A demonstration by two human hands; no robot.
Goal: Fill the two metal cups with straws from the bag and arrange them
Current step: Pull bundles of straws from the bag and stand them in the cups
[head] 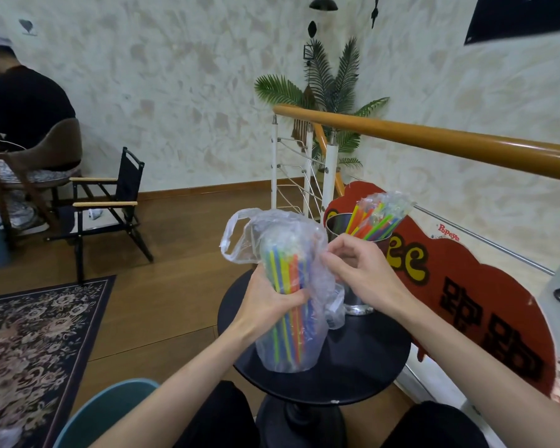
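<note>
My left hand [269, 305] grips the middle of a clear plastic bag [285, 344] full of coloured straws [288, 279], held upright above the small round black table [362, 360]. My right hand [356, 270] pinches the bag's crumpled upper edge. Behind my right hand stands a metal cup [337, 226] with a bundle of coloured straws [374, 219] still in clear wrap leaning out of it. My right hand and wrist hide most of this cup, whose shiny base [358, 307] shows on the table. I cannot see a second cup.
A red cloud-shaped sign [466, 286] leans behind the table under a wooden stair handrail [434, 137]. A folding chair [110, 205] and a seated person [23, 111] are at the left. A patterned rug [36, 344] lies on the wooden floor.
</note>
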